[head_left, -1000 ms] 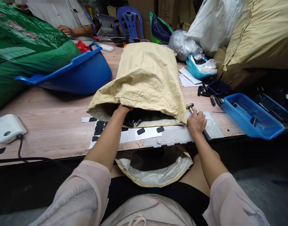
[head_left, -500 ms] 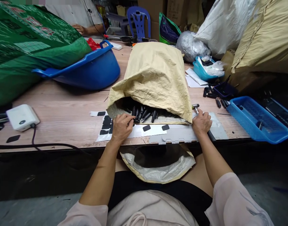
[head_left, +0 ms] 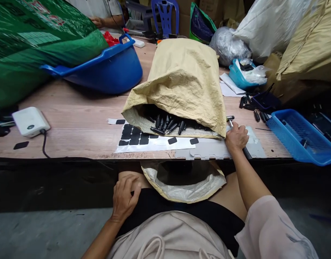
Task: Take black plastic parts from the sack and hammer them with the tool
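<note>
My right hand is closed round a small hammer lying at the table's front. Its metal head shows beyond my fingers and its black handle end sticks out behind. Just left of it, a yellow woven sack lies on its side, its mouth facing me, with several slim black parts in the opening. My left hand rests on my thigh below the table edge, fingers stretched and holding nothing. A second open sack hangs between my knees. Partly under the first sack is a sheet of black stickers.
A blue basin and a green sack stand on the left. Nearer me sits a white box with a cable. A blue basket overhangs the table edge at right. Across the table is another person's hand.
My left hand has left the sack's mouth and moved down to my thigh. A black part now lies at the sack's lip. My right hand stays at the hammer; the view has tilted slightly.
</note>
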Tool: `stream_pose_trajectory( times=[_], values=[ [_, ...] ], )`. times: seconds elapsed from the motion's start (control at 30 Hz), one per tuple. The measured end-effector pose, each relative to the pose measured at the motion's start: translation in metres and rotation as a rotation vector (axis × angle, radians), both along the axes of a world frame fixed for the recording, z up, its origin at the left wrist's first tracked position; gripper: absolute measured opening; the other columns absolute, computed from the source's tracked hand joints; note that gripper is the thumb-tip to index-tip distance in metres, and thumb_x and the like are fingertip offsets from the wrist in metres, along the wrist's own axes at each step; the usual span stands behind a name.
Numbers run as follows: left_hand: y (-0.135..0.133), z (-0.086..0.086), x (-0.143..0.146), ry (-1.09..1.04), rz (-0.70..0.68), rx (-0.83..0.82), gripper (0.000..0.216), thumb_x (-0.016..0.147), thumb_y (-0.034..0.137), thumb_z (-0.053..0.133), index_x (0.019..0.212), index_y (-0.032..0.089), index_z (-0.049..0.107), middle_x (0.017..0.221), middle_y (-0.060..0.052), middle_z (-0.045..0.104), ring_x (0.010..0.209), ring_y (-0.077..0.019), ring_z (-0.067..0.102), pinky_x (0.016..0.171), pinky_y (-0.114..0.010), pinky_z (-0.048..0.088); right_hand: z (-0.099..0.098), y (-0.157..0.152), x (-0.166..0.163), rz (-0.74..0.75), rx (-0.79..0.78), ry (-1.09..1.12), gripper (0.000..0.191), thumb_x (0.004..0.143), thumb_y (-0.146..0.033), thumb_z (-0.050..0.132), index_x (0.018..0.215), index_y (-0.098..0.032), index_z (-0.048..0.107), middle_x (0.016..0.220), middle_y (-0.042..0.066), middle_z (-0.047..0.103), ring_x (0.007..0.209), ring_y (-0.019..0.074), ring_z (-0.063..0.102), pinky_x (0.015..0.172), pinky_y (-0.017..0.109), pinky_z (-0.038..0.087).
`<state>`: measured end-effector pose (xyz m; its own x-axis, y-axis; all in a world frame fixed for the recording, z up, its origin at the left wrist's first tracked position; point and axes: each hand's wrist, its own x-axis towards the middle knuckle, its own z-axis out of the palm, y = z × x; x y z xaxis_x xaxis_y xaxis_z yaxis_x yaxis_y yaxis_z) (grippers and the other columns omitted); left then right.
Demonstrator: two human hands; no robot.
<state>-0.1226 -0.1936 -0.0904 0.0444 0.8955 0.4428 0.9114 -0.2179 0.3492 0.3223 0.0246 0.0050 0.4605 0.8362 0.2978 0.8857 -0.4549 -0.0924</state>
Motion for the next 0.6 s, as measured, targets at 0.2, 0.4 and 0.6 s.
stream_pose_trajectory(
  times=[0.2,0.4,0.6],
  values=[
    [0.039,0.0,-0.007,0.214,0.102,-0.554,0.038,0.094,0.044,0.045,0.086,0.019,0.073,0.097,-0.017,0.074,0.106,-0.0381,0.067,0.108,-0.056,0.045,0.001,-0.001,0.0,0.002,0.011,-0.002,0.043,0.099,-0.022,0.048,0.138,-0.022,0.067,0.117,0.016,0.06,0.104,0.0298,0.053,0.079,0.038,0.04],
    [0.092,0.019,-0.009,0.266,0.323,-0.994,0.037,0.084,0.038,0.05,0.075,0.015,0.078,0.083,-0.021,0.075,0.097,-0.0411,0.072,0.091,-0.05,0.052,0.003,-0.002,-0.001,0.012,0.001,0.002,0.044,0.098,-0.021,0.047,0.138,-0.022,0.067,0.117,0.017,0.06,0.104,0.0303,0.053,0.079,0.039,0.04],
    [0.072,0.028,0.001,0.362,0.265,-0.879,0.048,0.089,0.047,0.05,0.093,0.009,0.08,0.103,-0.026,0.076,0.111,-0.0439,0.069,0.102,-0.052,0.051,0.003,-0.002,0.0,0.017,0.003,0.004,0.044,0.099,-0.022,0.046,0.138,-0.021,0.066,0.117,0.017,0.06,0.104,0.0303,0.053,0.079,0.038,0.04]
  ],
)
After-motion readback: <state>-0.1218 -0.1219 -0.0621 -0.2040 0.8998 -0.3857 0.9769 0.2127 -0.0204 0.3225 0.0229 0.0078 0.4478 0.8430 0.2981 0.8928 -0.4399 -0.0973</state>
